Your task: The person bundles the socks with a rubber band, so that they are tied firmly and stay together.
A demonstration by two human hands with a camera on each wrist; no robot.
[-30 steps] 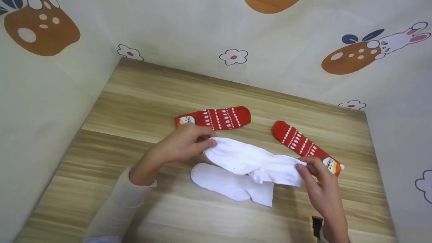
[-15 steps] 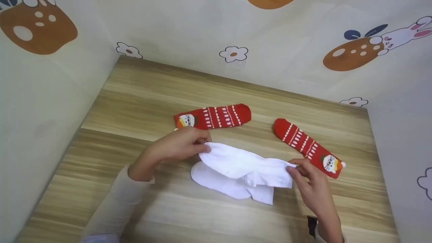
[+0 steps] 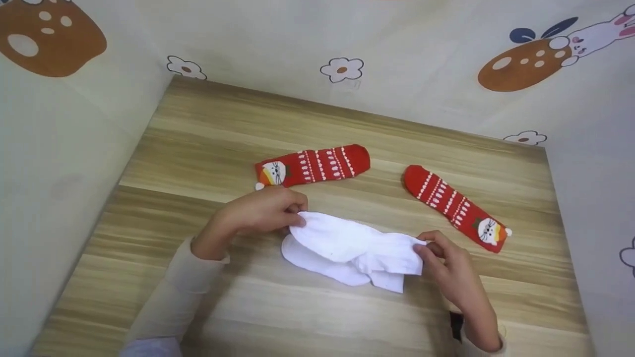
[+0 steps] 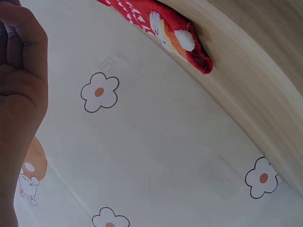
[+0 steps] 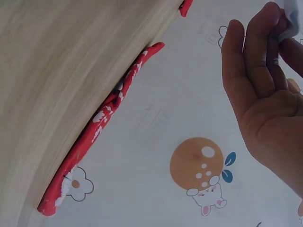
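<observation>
A white sock (image 3: pixel 342 238) is stretched between both hands in the head view. My left hand (image 3: pixel 265 210) pinches its toe end between thumb and fingers. At the cuff end, my right hand (image 3: pixel 449 263) pinches the upper corner. Beneath it a second white sock (image 3: pixel 322 267) lies flat on the table, partly covered by the held one in this view. The left wrist view shows only part of the left hand (image 4: pixel 21 71) at its edge. In the right wrist view, a bit of white fabric (image 5: pixel 291 19) shows at the fingertips of the right hand (image 5: pixel 265 85).
Two red patterned socks lie farther back on the wood-grain table (image 3: pixel 198 124): a left red sock (image 3: pixel 317 166) just beyond the left hand, and a right red sock (image 3: pixel 449 206) slanting beyond the right hand. Walls with printed fruit and flowers (image 3: pixel 342 69) border the table.
Both hands have brought the held white sock left and closer over the lying white sock, covering more of it. The left red sock's cat face has come into fuller view.
</observation>
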